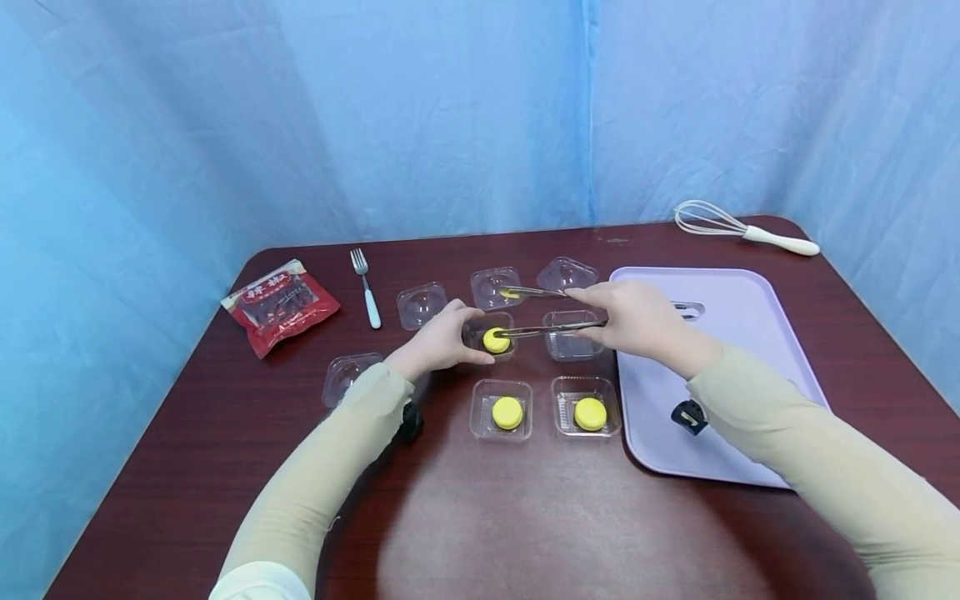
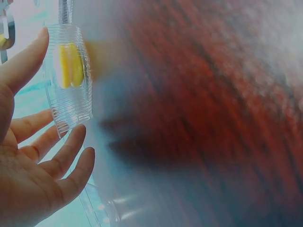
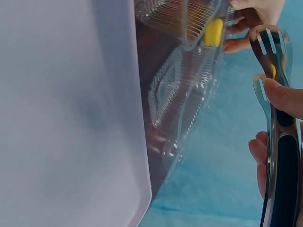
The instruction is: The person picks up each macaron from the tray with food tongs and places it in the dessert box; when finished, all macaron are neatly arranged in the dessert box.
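My left hand (image 1: 444, 337) holds a clear plastic box (image 2: 71, 111) by its sides, thumb on one side and fingers on the other. Inside that box lies a yellow macaron (image 1: 496, 340). Metal tongs (image 3: 286, 170) with slotted ends are gripped in my right hand (image 1: 641, 321), their arms spread apart. One tong end is at the macaron in the box; the other is over a clear lid (image 1: 487, 287) behind. Nearer me, two more clear boxes each hold a yellow macaron (image 1: 507, 412), (image 1: 591, 414). Another box (image 1: 573, 346) under the tongs shows no macaron.
A lilac tray (image 1: 720, 375) lies on the right under my right forearm. More clear lids (image 1: 422, 305) lie behind and left of the boxes. A fork (image 1: 367, 292) and red food packet (image 1: 281, 307) are at back left, a whisk (image 1: 742, 229) at back right.
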The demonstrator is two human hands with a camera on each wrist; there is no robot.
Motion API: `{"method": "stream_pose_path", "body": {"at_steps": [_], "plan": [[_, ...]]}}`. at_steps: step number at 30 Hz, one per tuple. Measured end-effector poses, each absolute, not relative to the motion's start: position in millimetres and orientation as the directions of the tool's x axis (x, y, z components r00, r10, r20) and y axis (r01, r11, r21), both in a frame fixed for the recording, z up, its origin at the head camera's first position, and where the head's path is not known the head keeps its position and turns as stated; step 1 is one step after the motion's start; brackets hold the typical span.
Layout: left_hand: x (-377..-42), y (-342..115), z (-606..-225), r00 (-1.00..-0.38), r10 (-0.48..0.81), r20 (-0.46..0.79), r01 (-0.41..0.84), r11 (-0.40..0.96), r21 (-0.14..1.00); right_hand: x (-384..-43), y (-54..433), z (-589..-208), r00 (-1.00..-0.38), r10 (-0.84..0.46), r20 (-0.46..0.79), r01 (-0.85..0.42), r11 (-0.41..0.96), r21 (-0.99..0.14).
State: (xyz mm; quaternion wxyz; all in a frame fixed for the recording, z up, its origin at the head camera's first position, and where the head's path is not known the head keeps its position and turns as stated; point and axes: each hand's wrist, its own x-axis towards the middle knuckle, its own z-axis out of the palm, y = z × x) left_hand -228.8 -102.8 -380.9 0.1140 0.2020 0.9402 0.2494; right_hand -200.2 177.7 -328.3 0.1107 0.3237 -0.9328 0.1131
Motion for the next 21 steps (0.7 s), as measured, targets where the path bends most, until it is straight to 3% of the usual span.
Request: {"method": "stream_pose_path", "body": {"at_steps": [12,21], "plan": [[-228,-103,-380,-0.892,0.436,-0.122,0.317,0.794,0.518,-183,206,-326,-0.706,-0.535,0.463,-0.661,0.732,-0.163],[-229,-103,-381,-0.894,0.431,-0.125,0.312,0.797,0.517,-167,230,-322,-0.691,-0.503,0.519,-0.658,0.735,-0.164]]}}
